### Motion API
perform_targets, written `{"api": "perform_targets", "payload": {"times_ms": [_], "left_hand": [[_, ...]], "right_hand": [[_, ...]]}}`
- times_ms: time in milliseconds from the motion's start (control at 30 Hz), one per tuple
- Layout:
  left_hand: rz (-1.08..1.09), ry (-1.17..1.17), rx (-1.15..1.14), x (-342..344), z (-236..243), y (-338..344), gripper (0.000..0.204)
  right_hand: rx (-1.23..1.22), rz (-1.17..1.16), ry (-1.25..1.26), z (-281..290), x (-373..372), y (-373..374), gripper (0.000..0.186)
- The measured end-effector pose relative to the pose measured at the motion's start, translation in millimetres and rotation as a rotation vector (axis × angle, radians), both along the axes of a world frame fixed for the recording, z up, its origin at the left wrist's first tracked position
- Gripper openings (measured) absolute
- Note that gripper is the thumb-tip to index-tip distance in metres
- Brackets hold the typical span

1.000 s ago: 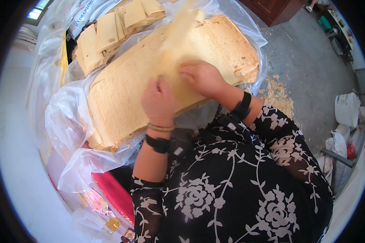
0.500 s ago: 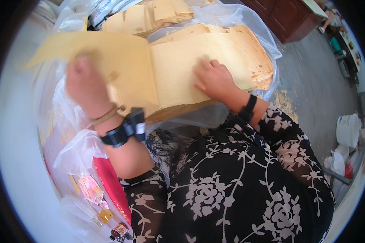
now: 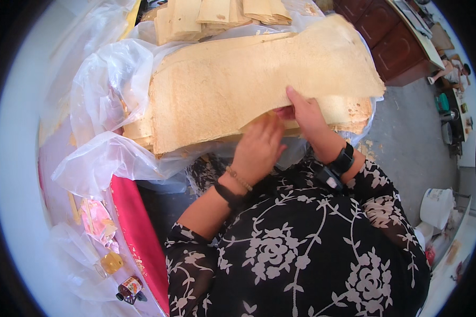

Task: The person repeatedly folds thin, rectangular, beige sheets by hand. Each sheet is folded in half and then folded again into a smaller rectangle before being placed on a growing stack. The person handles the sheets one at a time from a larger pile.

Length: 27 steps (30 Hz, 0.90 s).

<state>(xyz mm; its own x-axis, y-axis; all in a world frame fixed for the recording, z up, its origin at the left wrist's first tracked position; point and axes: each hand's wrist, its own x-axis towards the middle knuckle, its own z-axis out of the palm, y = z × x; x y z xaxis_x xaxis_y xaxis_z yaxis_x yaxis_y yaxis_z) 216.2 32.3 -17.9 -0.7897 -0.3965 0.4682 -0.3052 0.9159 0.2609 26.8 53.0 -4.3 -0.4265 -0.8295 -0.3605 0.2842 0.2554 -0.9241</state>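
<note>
A wide, thin tan pancake sheet lies across a stack of the same sheets, its right part lifted and bent. My right hand is closed on its near edge, thumb on top and fingers underneath. Close beside it, my left hand reaches to the same near edge with its back upward and fingers stretched out, slightly blurred. Its fingertips meet a small turned-up part of the edge; I see no firm grip there.
Folded tan sheets are piled at the far side. Clear plastic surrounds the stack. At the lower left are a red cloth edge, a small dark bottle and a yellow-capped container. A white bucket stands on the right.
The sheet half raised on the left now lies spread across the stack. My left hand has moved right and nearer, beside my right hand, which now grips the near edge.
</note>
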Motion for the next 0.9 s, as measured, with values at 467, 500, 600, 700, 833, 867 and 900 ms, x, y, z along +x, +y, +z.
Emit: {"api": "perform_targets", "payload": {"times_ms": [467, 500, 600, 700, 833, 867, 900], "left_hand": [[0.303, 0.156, 0.484, -6, -15, -66, 0.05], [0.362, 0.038, 0.334, -7, -18, -68, 0.048], [0.44, -0.172, 0.118, -12, -26, -71, 0.049], [0.455, -0.16, 0.16, -11, -27, -72, 0.048], [0.498, -0.221, 0.449, 13, -22, -66, 0.048], [0.545, -0.179, 0.288, 21, -21, -62, 0.048], [0.59, -0.14, 0.13, 30, -21, -55, 0.049]], "right_hand": [[-0.427, 0.049, 0.368, 70, 41, -73, 0.038], [-0.398, 0.079, 0.364, 66, 41, -76, 0.034], [-0.208, -0.052, 0.211, 55, 20, -82, 0.041], [-0.195, -0.109, 0.075, 31, 15, -75, 0.043], [-0.273, -0.143, 0.098, 9, 6, -55, 0.044], [-0.252, -0.143, 0.069, 6, 0, -51, 0.041], [-0.233, -0.153, 0.042, 3, -5, -47, 0.037]]}}
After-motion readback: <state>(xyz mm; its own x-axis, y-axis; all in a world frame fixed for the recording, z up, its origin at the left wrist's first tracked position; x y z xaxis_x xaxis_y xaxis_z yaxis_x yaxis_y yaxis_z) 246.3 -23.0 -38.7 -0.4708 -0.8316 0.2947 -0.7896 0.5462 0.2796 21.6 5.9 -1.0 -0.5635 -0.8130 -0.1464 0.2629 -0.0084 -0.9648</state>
